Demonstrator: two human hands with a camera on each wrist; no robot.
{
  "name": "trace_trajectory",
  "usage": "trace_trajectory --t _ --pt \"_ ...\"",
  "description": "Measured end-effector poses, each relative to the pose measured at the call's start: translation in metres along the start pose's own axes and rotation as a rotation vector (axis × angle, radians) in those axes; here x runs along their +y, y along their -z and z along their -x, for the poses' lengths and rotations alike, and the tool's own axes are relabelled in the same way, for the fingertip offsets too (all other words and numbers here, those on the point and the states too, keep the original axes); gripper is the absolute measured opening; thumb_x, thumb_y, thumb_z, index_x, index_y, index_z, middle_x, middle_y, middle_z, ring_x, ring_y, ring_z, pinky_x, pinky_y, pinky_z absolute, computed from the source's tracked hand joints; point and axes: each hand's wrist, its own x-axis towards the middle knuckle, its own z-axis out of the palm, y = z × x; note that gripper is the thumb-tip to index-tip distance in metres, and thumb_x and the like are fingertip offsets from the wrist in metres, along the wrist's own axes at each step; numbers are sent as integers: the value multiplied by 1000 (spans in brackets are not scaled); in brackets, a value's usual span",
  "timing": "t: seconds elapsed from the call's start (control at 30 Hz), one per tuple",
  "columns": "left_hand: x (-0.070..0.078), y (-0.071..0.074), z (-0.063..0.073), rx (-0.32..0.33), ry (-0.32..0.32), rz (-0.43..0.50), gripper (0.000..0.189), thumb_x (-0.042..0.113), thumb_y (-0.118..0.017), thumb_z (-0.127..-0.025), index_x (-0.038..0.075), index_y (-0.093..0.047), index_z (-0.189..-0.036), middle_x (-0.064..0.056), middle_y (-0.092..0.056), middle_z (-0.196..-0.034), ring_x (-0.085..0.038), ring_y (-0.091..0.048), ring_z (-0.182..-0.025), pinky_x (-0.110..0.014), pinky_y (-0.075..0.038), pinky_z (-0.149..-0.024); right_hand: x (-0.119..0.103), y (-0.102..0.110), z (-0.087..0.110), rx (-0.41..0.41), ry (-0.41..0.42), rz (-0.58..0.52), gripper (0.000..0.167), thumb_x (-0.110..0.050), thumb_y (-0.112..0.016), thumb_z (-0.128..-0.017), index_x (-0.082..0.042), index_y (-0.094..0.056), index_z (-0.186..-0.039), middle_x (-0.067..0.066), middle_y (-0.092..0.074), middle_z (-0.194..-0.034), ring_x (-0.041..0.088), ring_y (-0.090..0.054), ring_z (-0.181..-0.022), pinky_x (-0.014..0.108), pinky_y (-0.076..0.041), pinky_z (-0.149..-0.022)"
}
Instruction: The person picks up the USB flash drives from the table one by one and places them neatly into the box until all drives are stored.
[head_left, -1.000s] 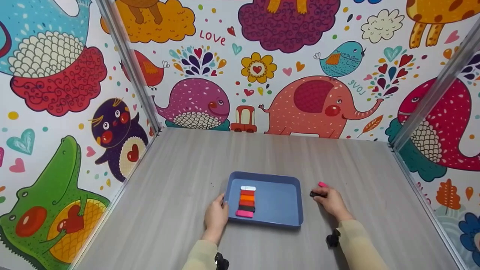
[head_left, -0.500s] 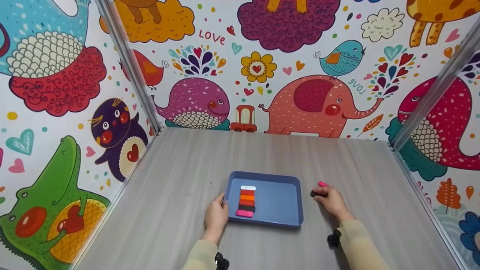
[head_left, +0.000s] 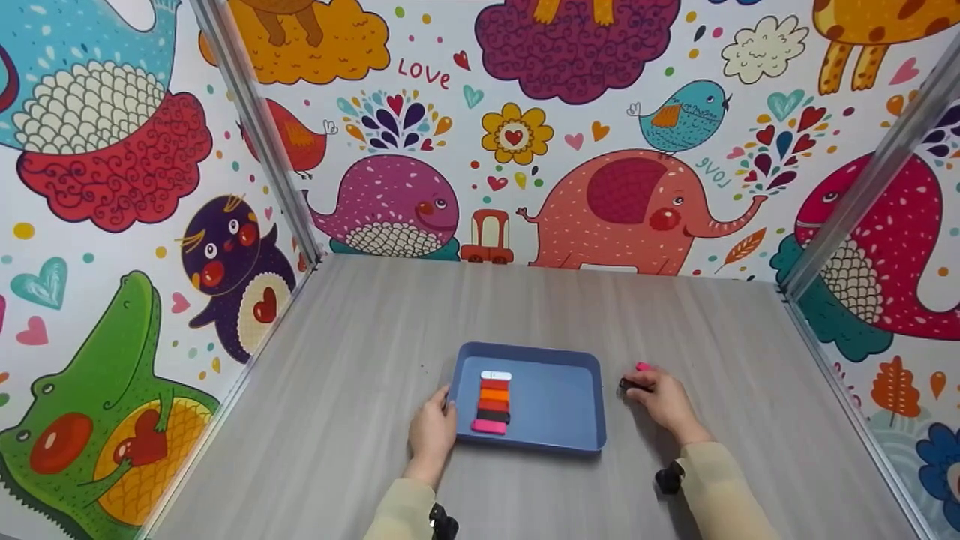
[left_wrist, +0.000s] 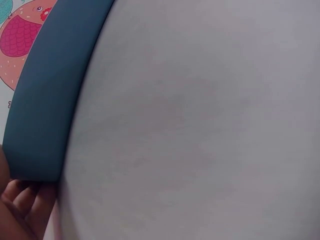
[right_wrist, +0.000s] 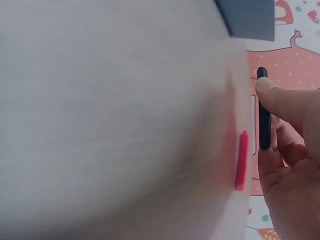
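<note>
My left hand (head_left: 433, 431) grips the left wall of a blue rectangular tray (head_left: 559, 442); the left wrist view shows fingers (left_wrist: 37, 205) against the tray's lower edge (left_wrist: 40, 100). Inside the tray, at its left, small flat bars stand in a column: white (head_left: 496, 376), red, orange, red-orange, black (head_left: 493, 416) and pink (head_left: 489, 427). Right of the tray, my right hand (head_left: 667, 405) pinches a small slim black bar (right_wrist: 264, 107) between thumb and fingers, slightly above the table. A pink bar (right_wrist: 242, 161) lies on the table beside that hand, partly hidden by it in the head view.
A grey wood-grain table (head_left: 360, 337) carries the tray. Walls printed with cartoon animals (head_left: 615, 210) enclose it at the back and both sides, with metal strips (head_left: 259, 135) at the corners. A dark device (head_left: 669, 477) sits at each wrist.
My right hand has risen very slightly with the black bar in its fingers. The left hand, the tray and the bars in it have stayed put.
</note>
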Motion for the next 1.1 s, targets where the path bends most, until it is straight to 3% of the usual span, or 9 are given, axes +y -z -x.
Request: trace_trajectory --t 0.47,0.67,0.9,1.1 --pt "1 0 0 -17 23 -15 37 9 -67 -95 4 -69 -132 -19 -73 -126 -38 -72 -110 -53 -58 -90 -36 -4 9 22 54 -27 21 3 -75 -88 -5 -80 -107 10 -71 -102 23 -68 -93 24 -54 -80" --pt "3 1 0 -20 22 -8 37 8 -67 -95 3 -69 -132 -19 -73 -127 -37 -72 -110 -53 -57 -92 -56 -13 14 10 75 -46 22 3 -76 -87 -5 -80 -107 10 -70 -104 25 -67 -96 28 -56 -81" --pt "1 0 0 -17 11 -13 35 9 -65 -96 3 -70 -130 -18 -74 -124 -36 -73 -107 -52 -58 -89 -70 -30 16 -24 196 -36 22 0 -79 -85 -6 -80 -106 8 -71 -102 26 -69 -97 33 -57 -84" --pt "1 1 1 -26 14 -2 35 9 -65 -96 2 -69 -130 -20 -73 -126 -36 -73 -109 -52 -58 -90 -81 -43 19 -77 232 -68 22 -1 -78 -86 -6 -80 -108 6 -69 -102 25 -68 -98 33 -58 -86"
